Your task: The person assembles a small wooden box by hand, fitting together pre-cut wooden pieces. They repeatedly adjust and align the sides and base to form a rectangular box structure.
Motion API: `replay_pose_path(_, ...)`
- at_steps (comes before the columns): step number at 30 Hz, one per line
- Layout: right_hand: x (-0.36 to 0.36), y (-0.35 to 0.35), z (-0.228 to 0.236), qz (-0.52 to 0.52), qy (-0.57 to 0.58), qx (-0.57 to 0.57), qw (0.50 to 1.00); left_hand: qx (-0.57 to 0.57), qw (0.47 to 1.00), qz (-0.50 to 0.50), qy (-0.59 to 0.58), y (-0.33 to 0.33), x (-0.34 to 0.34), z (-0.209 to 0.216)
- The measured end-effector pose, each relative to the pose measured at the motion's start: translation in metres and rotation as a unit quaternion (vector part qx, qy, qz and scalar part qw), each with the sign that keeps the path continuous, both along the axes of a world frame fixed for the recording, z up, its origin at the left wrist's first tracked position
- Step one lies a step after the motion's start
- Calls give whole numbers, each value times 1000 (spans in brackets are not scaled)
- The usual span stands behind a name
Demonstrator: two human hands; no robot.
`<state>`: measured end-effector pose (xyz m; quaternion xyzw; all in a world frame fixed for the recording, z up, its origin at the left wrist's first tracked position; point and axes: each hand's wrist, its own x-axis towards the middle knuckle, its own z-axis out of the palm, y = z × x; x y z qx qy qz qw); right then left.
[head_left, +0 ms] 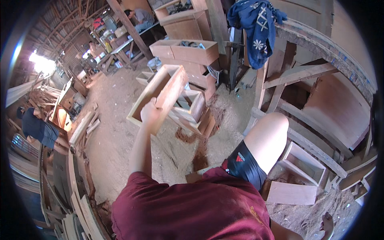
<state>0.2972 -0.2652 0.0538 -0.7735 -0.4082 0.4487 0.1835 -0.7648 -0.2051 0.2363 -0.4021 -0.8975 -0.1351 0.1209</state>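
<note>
My left hand (pixel 150 115) is closed on the near side wall of a long, open wooden drawer box (pixel 172 94), which is tilted and raised over the floor. Bare, pale wood shows on its walls. Just beyond and to its right lie more wooden drawer boxes (pixel 196 105), partly hidden by the held one. At the lower right edge my right hand (pixel 327 225) hangs over the dusty floor, its fingers loosely bent and the thumb apart, with nothing visible in it. Nearest to that hand are a small wooden box (pixel 304 162) and a flat board (pixel 291 193).
Stacked wooden drawers (pixel 196 52) stand ahead. To the right is a rough timber workbench (pixel 332 52) with a blue patterned cloth (pixel 256 30) over its end. Loose timber (pixel 86 128) lies left, near a person in dark clothes (pixel 38 126). Another person (pixel 140 20) sits far back.
</note>
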Motion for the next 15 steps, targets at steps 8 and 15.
replay_pose_path(8,35,8,-30,57,2,23,998,25,994,-75,70,-49,24,25)
replay_pose_path(15,26,17,-39,41,-30,3,999,34,981,-110,158,-71,36,40)
